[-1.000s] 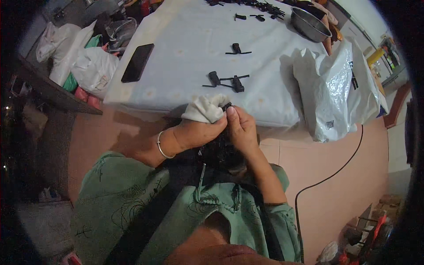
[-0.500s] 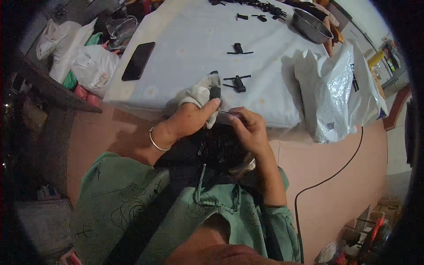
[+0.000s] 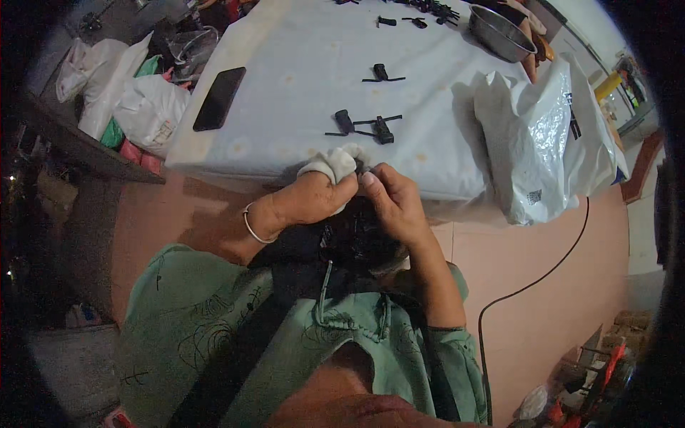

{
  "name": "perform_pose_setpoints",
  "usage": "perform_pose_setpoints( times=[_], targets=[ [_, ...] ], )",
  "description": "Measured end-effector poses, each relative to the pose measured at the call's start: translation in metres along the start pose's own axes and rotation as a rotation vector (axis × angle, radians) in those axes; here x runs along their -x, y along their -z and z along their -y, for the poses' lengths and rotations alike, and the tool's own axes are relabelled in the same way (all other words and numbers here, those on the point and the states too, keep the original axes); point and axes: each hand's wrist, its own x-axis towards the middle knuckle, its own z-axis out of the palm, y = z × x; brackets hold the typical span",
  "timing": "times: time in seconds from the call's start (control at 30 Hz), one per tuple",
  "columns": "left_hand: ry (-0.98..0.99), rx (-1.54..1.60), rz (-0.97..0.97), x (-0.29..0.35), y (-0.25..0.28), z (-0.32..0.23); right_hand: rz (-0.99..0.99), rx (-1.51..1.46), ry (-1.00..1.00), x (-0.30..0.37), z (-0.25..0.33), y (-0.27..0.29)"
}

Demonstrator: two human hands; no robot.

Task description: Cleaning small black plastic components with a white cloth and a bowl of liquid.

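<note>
My left hand (image 3: 311,196) is closed around a bunched white cloth (image 3: 334,164) at the near edge of the table. Fingertips of my right hand (image 3: 399,203) pinch a small black piece (image 3: 362,170) against the cloth; most of that piece is hidden by the fingers. Just beyond my hands lies a black clip-like part (image 3: 344,121) with a thin strip. Beside it, to the right, is a similar black part (image 3: 384,131) with thin strips sticking out. Farther back sits another black part (image 3: 380,72) on a strip.
A white-covered table (image 3: 285,93) carries a dark phone (image 3: 220,98) at left and a large white plastic bag (image 3: 524,143) at right. Several black parts are heaped at the far end, near a metal bowl (image 3: 501,34). A black cable (image 3: 531,289) runs over the floor.
My hands have come closer together. The black piece that stood out from the cloth is now mostly covered by my fingers. The clip-like part behind the cloth shows more fully.
</note>
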Motion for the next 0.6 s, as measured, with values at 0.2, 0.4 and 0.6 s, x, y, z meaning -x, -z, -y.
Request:
perform_pose_setpoints(
  times=[0.2,0.4,0.6],
  targets=[
    [-0.186,-0.295,-0.148,0.005,-0.010,0.002,-0.035,0.225,0.053,0.001,0.000,-0.010],
    [-0.406,-0.479,-0.166,0.004,-0.003,-0.003,-0.067,0.059,0.086,-0.001,0.007,-0.013],
    [-0.087,-0.454,0.079,0.007,0.016,-0.008,-0.475,0.956,0.294,-0.031,0.013,0.009]
  ],
)
